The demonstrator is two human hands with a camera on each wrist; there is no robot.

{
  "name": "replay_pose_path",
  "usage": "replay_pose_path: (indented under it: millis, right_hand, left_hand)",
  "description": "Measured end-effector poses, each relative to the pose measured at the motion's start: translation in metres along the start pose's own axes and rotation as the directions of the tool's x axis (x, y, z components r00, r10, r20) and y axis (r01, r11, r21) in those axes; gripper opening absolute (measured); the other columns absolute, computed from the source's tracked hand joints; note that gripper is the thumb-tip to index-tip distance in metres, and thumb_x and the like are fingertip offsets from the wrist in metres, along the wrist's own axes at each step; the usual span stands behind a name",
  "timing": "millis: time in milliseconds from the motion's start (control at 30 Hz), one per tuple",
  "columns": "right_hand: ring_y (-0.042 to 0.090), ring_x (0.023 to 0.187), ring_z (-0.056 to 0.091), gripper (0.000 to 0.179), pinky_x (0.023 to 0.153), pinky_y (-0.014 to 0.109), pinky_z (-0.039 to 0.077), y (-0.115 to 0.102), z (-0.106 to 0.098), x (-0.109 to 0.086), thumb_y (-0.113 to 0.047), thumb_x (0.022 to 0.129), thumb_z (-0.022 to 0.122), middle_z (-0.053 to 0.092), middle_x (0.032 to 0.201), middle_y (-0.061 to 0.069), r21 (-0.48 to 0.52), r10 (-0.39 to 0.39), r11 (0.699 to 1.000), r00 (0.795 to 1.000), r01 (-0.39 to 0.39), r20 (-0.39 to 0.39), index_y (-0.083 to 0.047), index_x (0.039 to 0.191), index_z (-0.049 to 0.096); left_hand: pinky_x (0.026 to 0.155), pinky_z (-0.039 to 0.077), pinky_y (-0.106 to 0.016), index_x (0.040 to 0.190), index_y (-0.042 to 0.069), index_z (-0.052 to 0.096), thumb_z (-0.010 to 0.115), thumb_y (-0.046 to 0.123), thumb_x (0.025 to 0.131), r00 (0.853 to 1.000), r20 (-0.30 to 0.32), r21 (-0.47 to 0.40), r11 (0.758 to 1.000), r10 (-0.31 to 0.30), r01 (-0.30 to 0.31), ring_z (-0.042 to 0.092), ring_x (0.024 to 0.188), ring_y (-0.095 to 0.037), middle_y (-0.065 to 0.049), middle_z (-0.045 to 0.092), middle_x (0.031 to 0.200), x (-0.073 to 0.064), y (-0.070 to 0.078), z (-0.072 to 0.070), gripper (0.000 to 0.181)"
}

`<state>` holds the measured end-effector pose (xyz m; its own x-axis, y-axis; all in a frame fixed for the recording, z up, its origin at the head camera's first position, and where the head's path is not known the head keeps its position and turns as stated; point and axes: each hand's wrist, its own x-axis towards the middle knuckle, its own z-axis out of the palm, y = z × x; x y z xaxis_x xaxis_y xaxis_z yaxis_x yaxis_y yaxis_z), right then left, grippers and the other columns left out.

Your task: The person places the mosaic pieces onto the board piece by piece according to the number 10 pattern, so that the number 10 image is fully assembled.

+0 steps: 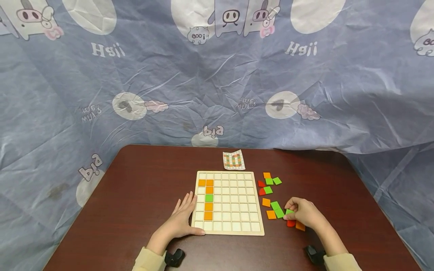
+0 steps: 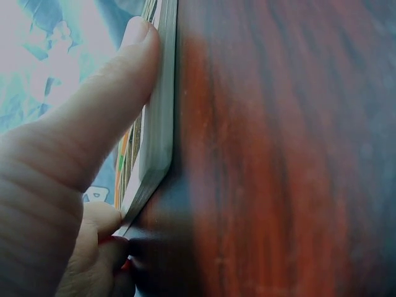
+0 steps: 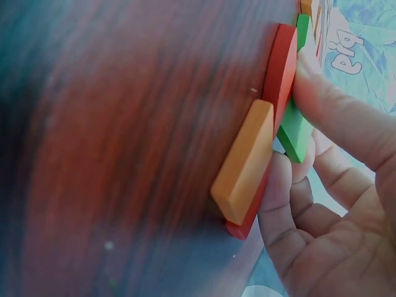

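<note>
A pale wooden grid board lies on the table, with several orange tiles and one green tile in its left columns. My left hand rests at the board's near left corner, fingers extended along the left side and thumb on the near edge. Right of the board, my right hand pinches a green square tile between thumb and fingers, low over the loose pieces. Just beneath it lie a red piece and an orange tile, close to the fingers.
Loose green tiles, orange tiles and red pieces with a curved side are scattered right of the board. A small printed card with a coloured grid lies behind it. Patterned cloth hangs beyond the dark table.
</note>
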<state>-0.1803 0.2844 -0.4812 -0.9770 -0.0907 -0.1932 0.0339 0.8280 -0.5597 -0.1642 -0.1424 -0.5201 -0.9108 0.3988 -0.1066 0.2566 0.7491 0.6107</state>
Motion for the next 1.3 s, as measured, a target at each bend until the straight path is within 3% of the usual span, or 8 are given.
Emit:
replay_pose_path:
  millis: [233, 433, 633, 867, 1033, 1167, 1300]
  right_hand:
    - [0.014, 0.072, 0.055, 0.027, 0.062, 0.024, 0.045, 0.002, -0.002, -0.001, -0.016, 0.072, 0.087, 0.06, 0.078, 0.001, 0.068, -0.013, 0.998, 1.0, 0.011, 0.027, -0.007, 0.087, 0.066]
    - [0.014, 0.07, 0.06, 0.027, 0.061, 0.024, 0.051, 0.0, -0.002, 0.001, -0.019, 0.08, 0.082, 0.064, 0.081, 0.004, 0.201, 0.007, 0.98, 1.0, -0.003, -0.017, -0.003, 0.095, 0.067]
    - [0.018, 0.084, 0.071, 0.043, 0.077, 0.027, 0.058, -0.016, 0.001, 0.007, -0.025, 0.088, 0.075, 0.071, 0.094, 0.006, 0.471, 0.045, 0.882, 0.999, -0.027, -0.026, 0.004, 0.115, 0.06]
    - [0.022, 0.097, 0.072, 0.051, 0.092, 0.034, 0.057, -0.045, 0.009, 0.016, -0.023, 0.093, 0.07, 0.071, 0.098, -0.002, 0.667, 0.054, 0.744, 0.998, -0.031, -0.014, 0.005, 0.131, 0.052]
    - [0.016, 0.099, 0.07, 0.055, 0.096, 0.035, 0.055, -0.069, 0.025, 0.023, -0.019, 0.093, 0.069, 0.065, 0.102, 0.0, 0.771, 0.032, 0.634, 0.999, -0.052, 0.04, 0.006, 0.137, 0.048]
    - [0.011, 0.095, 0.069, 0.053, 0.095, 0.035, 0.055, -0.09, 0.04, 0.028, -0.015, 0.092, 0.069, 0.066, 0.105, 0.001, 0.793, 0.0, 0.606, 0.998, -0.055, 0.068, 0.006, 0.138, 0.049]
    - [0.008, 0.09, 0.069, 0.05, 0.094, 0.035, 0.056, -0.111, 0.058, 0.032, -0.01, 0.091, 0.069, 0.068, 0.105, 0.003, 0.799, -0.041, 0.6, 0.996, -0.036, 0.075, 0.007, 0.135, 0.053]
  left_hand:
    - [0.122, 0.003, -0.059, 0.156, 0.0, 0.018, 0.086, 0.054, 0.067, 1.0, -0.004, 0.001, 1.0, 0.004, -0.004, 0.005, 0.154, -0.035, -0.021, 0.009, 0.164, 0.0, 0.0, -0.001, 0.124]
    - [0.122, 0.004, -0.059, 0.156, 0.0, 0.018, 0.086, 0.053, 0.067, 1.0, -0.008, 0.003, 1.0, 0.005, -0.005, 0.005, 0.154, -0.035, -0.021, 0.009, 0.164, 0.0, 0.0, -0.001, 0.125]
    - [0.122, 0.003, -0.059, 0.157, 0.0, 0.016, 0.086, 0.053, 0.068, 1.0, 0.0, 0.005, 1.0, 0.003, -0.003, 0.004, 0.154, -0.035, -0.021, 0.007, 0.164, 0.0, -0.002, 0.0, 0.125]
    - [0.122, 0.003, -0.059, 0.157, 0.001, 0.015, 0.085, 0.054, 0.068, 1.0, 0.0, 0.01, 1.0, 0.007, -0.007, 0.004, 0.154, -0.034, -0.021, 0.006, 0.164, 0.001, -0.003, 0.001, 0.125]
    - [0.122, 0.003, -0.059, 0.157, 0.0, 0.015, 0.085, 0.054, 0.068, 1.0, 0.0, 0.006, 1.0, 0.006, -0.006, 0.004, 0.154, -0.035, -0.021, 0.007, 0.164, 0.0, -0.002, 0.0, 0.125]
    - [0.122, 0.003, -0.059, 0.156, 0.0, 0.016, 0.086, 0.052, 0.067, 1.0, 0.002, -0.006, 1.0, 0.002, -0.002, 0.005, 0.154, -0.035, -0.021, 0.008, 0.164, 0.0, -0.001, -0.001, 0.125]
    - [0.122, 0.003, -0.058, 0.157, 0.001, 0.017, 0.086, 0.052, 0.068, 1.0, 0.007, 0.002, 1.0, -0.002, 0.002, 0.004, 0.154, -0.034, -0.021, 0.007, 0.164, 0.0, 0.0, -0.001, 0.124]
